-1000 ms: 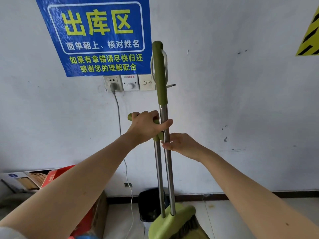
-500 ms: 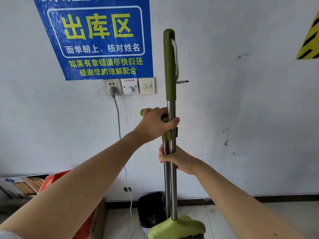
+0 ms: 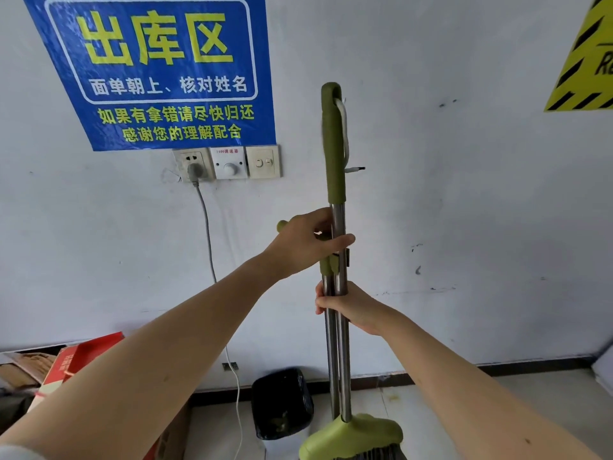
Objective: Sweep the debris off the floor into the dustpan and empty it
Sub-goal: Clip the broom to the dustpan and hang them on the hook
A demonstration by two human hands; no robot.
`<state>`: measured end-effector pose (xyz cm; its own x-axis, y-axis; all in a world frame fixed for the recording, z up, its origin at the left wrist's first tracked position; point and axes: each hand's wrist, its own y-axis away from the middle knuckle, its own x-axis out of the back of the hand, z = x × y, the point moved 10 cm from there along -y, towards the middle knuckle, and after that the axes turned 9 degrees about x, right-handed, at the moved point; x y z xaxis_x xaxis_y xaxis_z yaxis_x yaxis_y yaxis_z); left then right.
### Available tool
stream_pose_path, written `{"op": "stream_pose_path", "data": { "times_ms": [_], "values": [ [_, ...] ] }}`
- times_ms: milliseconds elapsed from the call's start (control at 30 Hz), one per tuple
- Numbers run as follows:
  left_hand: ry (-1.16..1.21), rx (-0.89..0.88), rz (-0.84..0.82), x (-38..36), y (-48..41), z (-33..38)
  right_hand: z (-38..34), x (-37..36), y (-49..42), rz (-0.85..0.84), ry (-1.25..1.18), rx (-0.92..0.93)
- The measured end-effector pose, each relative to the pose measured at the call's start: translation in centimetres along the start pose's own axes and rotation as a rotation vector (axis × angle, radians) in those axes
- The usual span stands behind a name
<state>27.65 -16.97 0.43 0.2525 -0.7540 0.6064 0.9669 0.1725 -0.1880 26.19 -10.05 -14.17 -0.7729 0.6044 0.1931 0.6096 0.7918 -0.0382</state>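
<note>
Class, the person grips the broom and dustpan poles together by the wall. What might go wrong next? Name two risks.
1. The left hand wraps both poles right at the clip; pulling them apart may pinch fingers.
2. A cable hangs from the socket to the floor beside the bin; the broom head might snag it or knock the bin.

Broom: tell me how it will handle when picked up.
The broom should be stiff: its metal shaft runs straight. It likely feels bottom-heavy, with the plastic head low. The bare metal under the right hand may slip more than the green sleeve above.
</note>
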Motion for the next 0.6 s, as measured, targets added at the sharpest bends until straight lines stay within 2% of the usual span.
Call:
{"op": "stream_pose_path", "data": {
  "times_ms": [133, 233, 300, 400, 500, 600],
  "values": [
    [0.087, 0.004, -0.081, -2.2, -1.0, 0.9, 0.8, 1.3, 0.5, -0.025, 0.012, -0.010],
    [0.067, -0.021, -0.091, -3.2, -1.8, 1.4, 0.5, 2.4, 0.6, 0.049, -0.022, -0.003],
    [0.000, -0.028, -0.067, -3.8, -2.2, 1.1, -0.7, 3.8, 0.3, 0.092, -0.031, 0.006],
    [-0.048, -0.028, 0.013, -3.8, -2.8, -0.3, -3.6, 6.8, 0.2, 0.071, -0.040, 0.002],
    [-0.070, -0.029, -0.009, -4.7, -3.2, -1.1, -7.5, 11.0, 0.7, 0.190, -0.251, 0.029],
    [-0.145, -0.042, -0.040, -6.5, -3.8, -0.8, -11.8, 12.9, 0.9, 0.201, -0.509, 0.176]
  ]
}}
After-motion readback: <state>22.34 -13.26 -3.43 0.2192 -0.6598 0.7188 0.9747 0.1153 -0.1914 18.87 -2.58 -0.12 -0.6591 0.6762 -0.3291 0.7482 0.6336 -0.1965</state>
